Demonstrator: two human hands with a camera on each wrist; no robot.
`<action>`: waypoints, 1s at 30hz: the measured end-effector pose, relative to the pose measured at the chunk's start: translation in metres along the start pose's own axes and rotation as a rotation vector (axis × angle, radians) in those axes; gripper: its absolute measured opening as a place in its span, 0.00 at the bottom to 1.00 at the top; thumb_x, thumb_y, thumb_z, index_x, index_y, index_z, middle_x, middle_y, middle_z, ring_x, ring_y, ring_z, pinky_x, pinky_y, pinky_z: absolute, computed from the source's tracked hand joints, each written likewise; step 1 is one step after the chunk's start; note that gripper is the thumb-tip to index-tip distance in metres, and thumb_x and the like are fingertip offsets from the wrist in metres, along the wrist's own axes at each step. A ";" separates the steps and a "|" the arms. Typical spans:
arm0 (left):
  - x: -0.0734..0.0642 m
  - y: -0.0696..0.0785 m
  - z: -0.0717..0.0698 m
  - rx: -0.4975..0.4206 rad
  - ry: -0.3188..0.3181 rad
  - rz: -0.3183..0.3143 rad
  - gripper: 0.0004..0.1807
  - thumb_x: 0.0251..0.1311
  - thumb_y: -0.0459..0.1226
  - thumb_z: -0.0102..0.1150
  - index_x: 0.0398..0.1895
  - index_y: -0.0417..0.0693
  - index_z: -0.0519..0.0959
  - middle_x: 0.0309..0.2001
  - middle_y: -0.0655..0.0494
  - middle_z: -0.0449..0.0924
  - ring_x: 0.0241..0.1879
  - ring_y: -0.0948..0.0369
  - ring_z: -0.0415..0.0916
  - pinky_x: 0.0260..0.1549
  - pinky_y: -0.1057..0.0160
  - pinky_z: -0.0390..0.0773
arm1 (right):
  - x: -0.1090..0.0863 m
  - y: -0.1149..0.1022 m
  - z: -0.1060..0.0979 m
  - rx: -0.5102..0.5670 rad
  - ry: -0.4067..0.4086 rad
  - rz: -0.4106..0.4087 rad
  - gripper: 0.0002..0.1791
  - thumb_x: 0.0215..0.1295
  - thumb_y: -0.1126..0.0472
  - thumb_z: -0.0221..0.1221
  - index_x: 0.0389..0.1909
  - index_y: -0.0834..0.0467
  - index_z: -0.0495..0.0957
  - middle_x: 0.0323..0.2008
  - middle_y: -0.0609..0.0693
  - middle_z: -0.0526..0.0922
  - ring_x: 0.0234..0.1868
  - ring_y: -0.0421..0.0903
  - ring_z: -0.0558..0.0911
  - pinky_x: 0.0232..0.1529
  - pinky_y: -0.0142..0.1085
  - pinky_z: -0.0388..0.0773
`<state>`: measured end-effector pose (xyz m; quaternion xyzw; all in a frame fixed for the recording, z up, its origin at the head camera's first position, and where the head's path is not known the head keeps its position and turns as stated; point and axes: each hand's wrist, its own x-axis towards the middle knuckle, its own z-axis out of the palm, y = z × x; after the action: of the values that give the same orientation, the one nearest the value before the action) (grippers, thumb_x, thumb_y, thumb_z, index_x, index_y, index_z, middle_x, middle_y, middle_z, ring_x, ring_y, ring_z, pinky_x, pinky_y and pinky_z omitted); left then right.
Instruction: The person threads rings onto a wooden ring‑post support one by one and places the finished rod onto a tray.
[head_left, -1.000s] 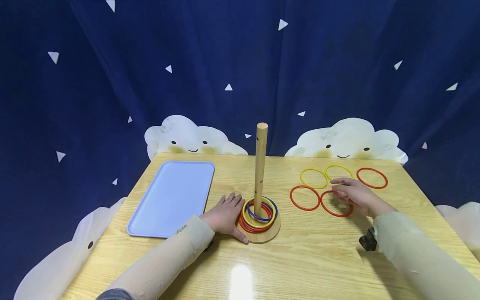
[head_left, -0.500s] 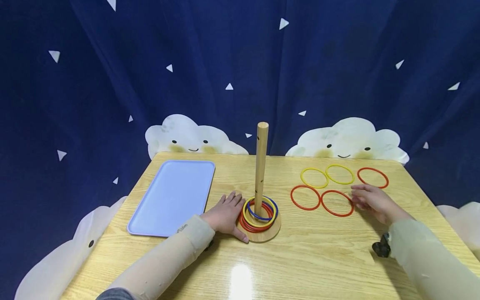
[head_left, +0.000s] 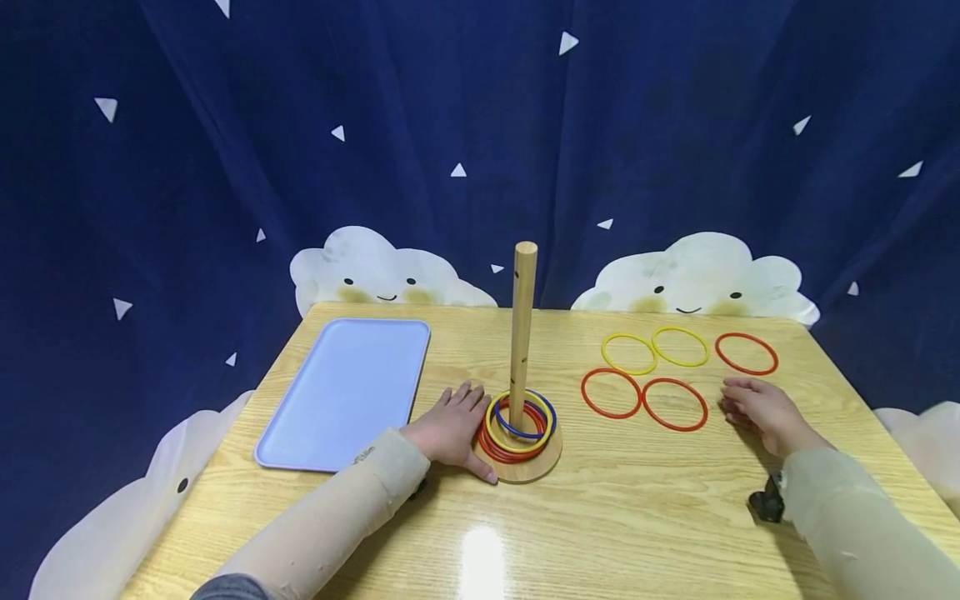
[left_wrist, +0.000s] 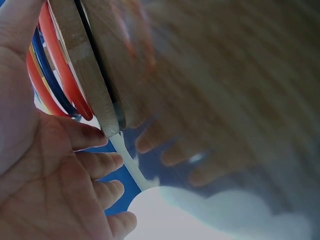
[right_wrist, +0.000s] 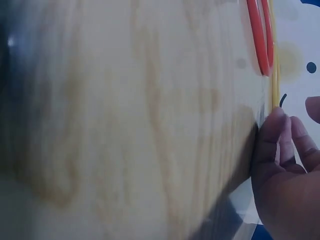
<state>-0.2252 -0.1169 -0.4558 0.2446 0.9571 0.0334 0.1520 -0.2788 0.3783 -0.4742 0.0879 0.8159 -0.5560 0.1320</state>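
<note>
My left hand (head_left: 450, 429) lies with straight, spread fingers against the left side of a round wooden base (head_left: 551, 462). From that base rises a wooden post (head_left: 522, 333). Red rings, a blue ring (head_left: 555, 414) and a yellow ring (head_left: 517, 452) are stacked around its foot. In the left wrist view, fingertips (left_wrist: 100, 137) touch the edge of the base. My right hand (head_left: 768, 414), fingers loosely bent and holding nothing, is low over the table at the right. It is just right of a red ring (head_left: 678, 430) and nearer me than another red ring (head_left: 750, 372).
Left of the third loose red ring (head_left: 613, 417) and behind it lie two yellow rings (head_left: 603, 354), all flat on the table (head_left: 600, 533). A light blue tray (head_left: 345, 392) lies at the left. Behind the table hangs a dark blue curtain (head_left: 420, 100) with cloud cutouts along its foot.
My right hand has drawn back to the right and toward me, away from over the nearer red ring. The left hand and the stacked rings have stayed in place.
</note>
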 end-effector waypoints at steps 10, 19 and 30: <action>0.000 0.002 -0.001 -0.012 -0.002 0.019 0.72 0.42 0.72 0.73 0.83 0.40 0.53 0.81 0.40 0.49 0.81 0.44 0.40 0.77 0.44 0.46 | -0.001 0.002 0.008 -0.088 0.000 -0.042 0.35 0.82 0.58 0.50 0.73 0.81 0.53 0.48 0.55 0.82 0.38 0.30 0.81 0.43 0.31 0.84; -0.003 -0.001 -0.003 -0.029 -0.004 0.005 0.72 0.43 0.72 0.72 0.83 0.40 0.52 0.81 0.40 0.48 0.81 0.44 0.39 0.77 0.44 0.45 | 0.003 -0.013 0.028 -0.393 0.043 -0.119 0.35 0.71 0.55 0.65 0.66 0.76 0.68 0.49 0.64 0.80 0.44 0.48 0.80 0.40 0.33 0.79; -0.002 0.000 -0.003 -0.024 -0.006 0.001 0.72 0.43 0.73 0.72 0.83 0.40 0.52 0.81 0.41 0.48 0.81 0.44 0.39 0.77 0.44 0.45 | 0.005 -0.029 0.033 -0.632 0.037 -0.133 0.19 0.65 0.65 0.59 0.50 0.75 0.75 0.41 0.66 0.82 0.40 0.57 0.80 0.37 0.43 0.77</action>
<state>-0.2246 -0.1181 -0.4527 0.2432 0.9561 0.0443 0.1576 -0.2885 0.3373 -0.4615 -0.0008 0.9544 -0.2808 0.1013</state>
